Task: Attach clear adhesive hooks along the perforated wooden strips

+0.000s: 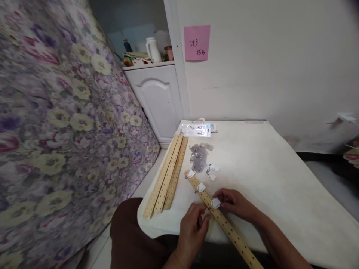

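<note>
A long pale wooden strip [228, 228] with rows of dark holes lies slantwise across the table's near edge. White card tags [201, 187] sit along its upper part, with small metal-looking bits at their edges. My right hand [234, 201] has its fingertips at the edge of the nearest round white tag [215, 203], pinching it. On the strip's other side my left hand [194, 226] is curled, thumb and forefinger close together by the strip's edge below that tag; what lies between them is hidden. Loose white tags [212, 176] rest on the table beyond the strip.
More holed wooden strips [168, 175] lie side by side on the left. Small clear plastic packets [198, 157] are piled beside them. A clear blister pack [195, 130] lies at the back of the white-covered table [258, 179]. A floral curtain [70, 112] hangs left.
</note>
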Available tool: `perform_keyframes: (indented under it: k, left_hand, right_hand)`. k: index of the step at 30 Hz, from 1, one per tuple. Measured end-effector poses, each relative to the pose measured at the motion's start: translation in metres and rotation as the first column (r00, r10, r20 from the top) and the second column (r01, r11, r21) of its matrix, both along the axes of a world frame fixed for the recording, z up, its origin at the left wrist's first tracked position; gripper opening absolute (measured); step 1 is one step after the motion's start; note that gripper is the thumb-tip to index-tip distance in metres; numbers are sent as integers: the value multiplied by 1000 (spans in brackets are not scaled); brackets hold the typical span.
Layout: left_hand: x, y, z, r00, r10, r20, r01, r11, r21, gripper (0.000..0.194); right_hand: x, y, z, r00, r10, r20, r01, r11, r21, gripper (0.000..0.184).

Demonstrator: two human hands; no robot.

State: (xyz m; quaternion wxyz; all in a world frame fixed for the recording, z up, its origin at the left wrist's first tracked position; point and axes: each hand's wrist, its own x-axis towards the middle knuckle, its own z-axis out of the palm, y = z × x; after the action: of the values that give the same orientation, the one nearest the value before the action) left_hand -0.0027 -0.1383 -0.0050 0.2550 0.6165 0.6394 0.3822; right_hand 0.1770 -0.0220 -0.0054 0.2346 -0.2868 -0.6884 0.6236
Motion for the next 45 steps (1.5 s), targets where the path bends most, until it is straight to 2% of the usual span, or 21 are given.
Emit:
perform_keyframes:
  k: [5,9,16,30,45]
  left_hand:
    - [1,4,-5,998,-6,-56,6,1000,-6,7]
    - [1,5,-8,998,1,-58,-1,1000,-5,7]
    - [1,7,-8,998,35,-45,-36,999,-21,12]
    - [1,8,-9,998,39,-42,-38,999,11,12]
    - [0,11,-12,996,43,-73,-44,999,-12,10]
  right_hand:
    - [-1,0,5,998,-2,56,0,999,52,21]
    - [-1,0,2,996,2,87,-8,998,67,26]
    - [-1,1,-1,994,21,107,-30,996,81,29]
    - [-2,0,2,989,-2,145,-18,990,137,30]
    - [-4,0,1,991,-9,134,-8,992,124,34]
